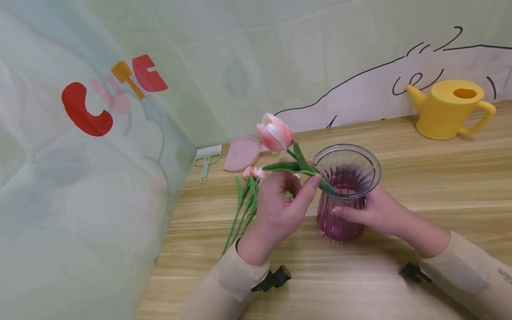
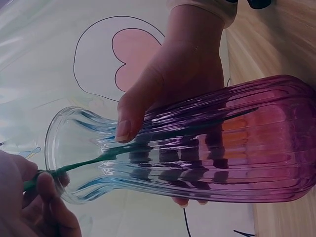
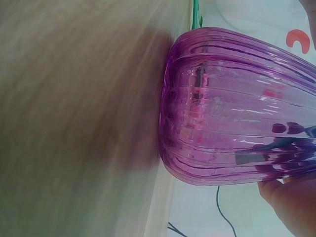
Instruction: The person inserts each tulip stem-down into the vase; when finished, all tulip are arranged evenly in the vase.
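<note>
A ribbed glass vase (image 1: 340,222), clear at the rim and purple toward the base, stands upright on the table. My right hand (image 1: 380,211) grips it round the side, thumb in front and fingers behind. At the rim my left hand (image 1: 282,202) pinches the green stem of a pink-and-white tulip (image 1: 275,133). The tulip's bloom leans to the left above the vase. In the left wrist view its stem (image 2: 123,149) runs through the vase's mouth and down inside the glass. The right wrist view shows the vase's purple base (image 3: 197,108) at the tabletop.
More tulips (image 1: 246,206) lie on the wooden table (image 1: 320,284) left of my left hand, partly hidden by it. Behind them are a pink dustpan (image 1: 242,154) and a small green brush (image 1: 206,160). A yellow watering can (image 1: 448,109) stands at the back right, before a printed cloth backdrop.
</note>
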`<control>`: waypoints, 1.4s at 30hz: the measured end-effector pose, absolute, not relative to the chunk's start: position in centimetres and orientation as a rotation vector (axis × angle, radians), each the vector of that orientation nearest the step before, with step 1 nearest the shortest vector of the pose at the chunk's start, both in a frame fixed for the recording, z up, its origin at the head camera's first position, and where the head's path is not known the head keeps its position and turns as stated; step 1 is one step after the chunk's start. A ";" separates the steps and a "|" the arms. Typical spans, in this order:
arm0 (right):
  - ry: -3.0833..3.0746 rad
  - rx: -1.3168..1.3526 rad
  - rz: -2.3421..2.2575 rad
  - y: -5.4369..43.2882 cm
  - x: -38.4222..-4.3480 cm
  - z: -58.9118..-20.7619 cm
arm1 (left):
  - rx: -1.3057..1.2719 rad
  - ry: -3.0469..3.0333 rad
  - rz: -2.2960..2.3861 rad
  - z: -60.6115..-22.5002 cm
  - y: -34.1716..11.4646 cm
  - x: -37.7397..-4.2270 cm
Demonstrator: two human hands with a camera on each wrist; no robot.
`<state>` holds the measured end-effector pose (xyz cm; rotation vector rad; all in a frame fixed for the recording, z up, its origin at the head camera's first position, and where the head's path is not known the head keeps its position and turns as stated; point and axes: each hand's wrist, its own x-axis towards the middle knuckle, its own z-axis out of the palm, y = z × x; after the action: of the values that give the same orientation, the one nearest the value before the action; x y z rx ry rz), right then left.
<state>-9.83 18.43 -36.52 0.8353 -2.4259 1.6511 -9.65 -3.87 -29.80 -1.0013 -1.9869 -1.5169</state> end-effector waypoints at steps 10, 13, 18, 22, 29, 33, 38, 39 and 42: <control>-2.442 0.812 1.666 18.5 -9.8 -36.7 | -1.019 -1.964 -1.643 -30.0 -3.9 -9.5; -2.442 0.813 1.669 18.5 -9.9 -36.7 | -1.031 -1.973 -1.644 -30.0 -4.0 -9.4; -2.437 0.821 1.670 18.4 -9.9 -36.6 | -1.055 -1.981 -1.620 -29.9 -4.2 -9.4; -2.450 0.809 1.669 18.3 -9.8 -36.5 | -1.071 -1.968 -1.596 -29.9 -4.3 -9.5; -2.440 0.779 1.651 18.5 -9.7 -36.5 | -1.075 -1.919 -1.636 -29.5 -4.4 -9.6; -2.448 0.770 1.629 18.5 -9.7 -36.6 | -1.042 -1.938 -1.638 -29.2 -4.8 -9.7; -2.436 0.779 1.625 18.5 -9.7 -36.7 | -1.028 -1.969 -1.632 -29.1 -5.3 -9.9; -2.441 0.777 1.621 18.5 -9.7 -36.7 | -1.027 -1.973 -1.629 -29.1 -5.3 -10.0; -2.459 0.777 1.605 18.4 -9.7 -36.5 | -1.023 -1.976 -1.625 -29.3 -5.5 -10.2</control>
<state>-9.75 18.43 -36.53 0.7773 -2.4592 1.6052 -10.18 -5.55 -29.30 -1.0228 -1.9757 -1.6255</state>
